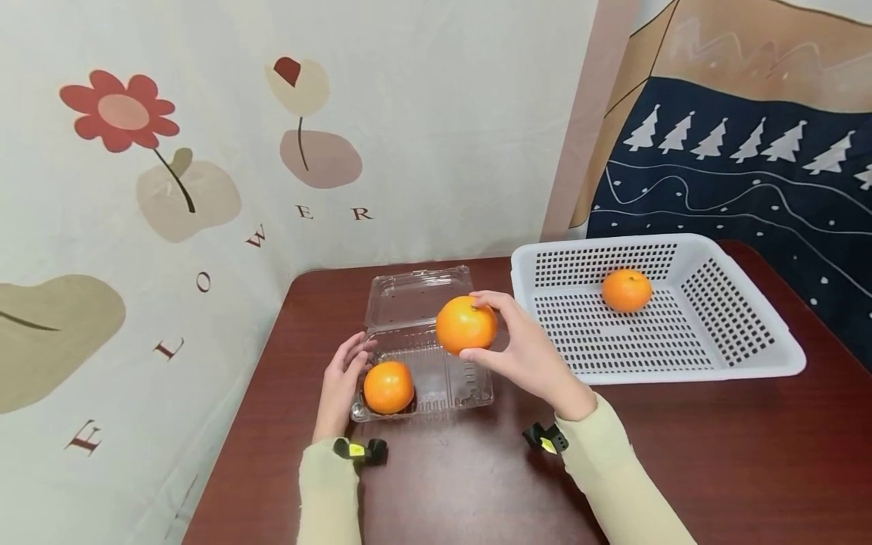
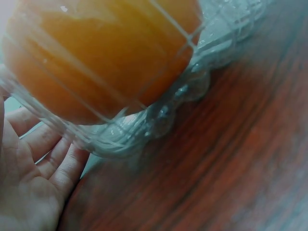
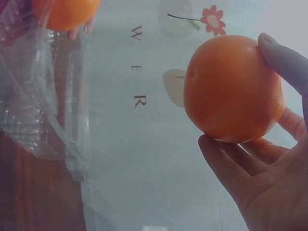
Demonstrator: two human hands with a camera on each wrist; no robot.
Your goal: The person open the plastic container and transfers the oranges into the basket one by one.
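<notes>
Head view showed the right hand [image 1: 526, 354] pinching an orange [image 1: 466, 325] between thumb and fingers above the clear container [image 1: 431, 378], toward its one o'clock, while the left hand [image 1: 339, 384], fingers loosely extended, rested at its nine o'clock side near a second orange [image 1: 388, 387]. Good handling likely called for even, gentle pressure, a level approach, and the left hand steadying the clear container.

Pale cloth [image 1: 450, 113] printed with a red flower [image 1: 124, 111], a cream tulip [image 1: 306, 91] and letters [image 1: 256, 236] spelling FLOWER hangs behind a reddish-brown wood-grain table [image 1: 708, 454], its surface catching a soft sheen. At right, beyond a pink stripe [image 1: 590, 113], white fir trees [image 1: 786, 144] line a navy panel [image 1: 722, 178] beneath tan [image 1: 770, 53].
</notes>
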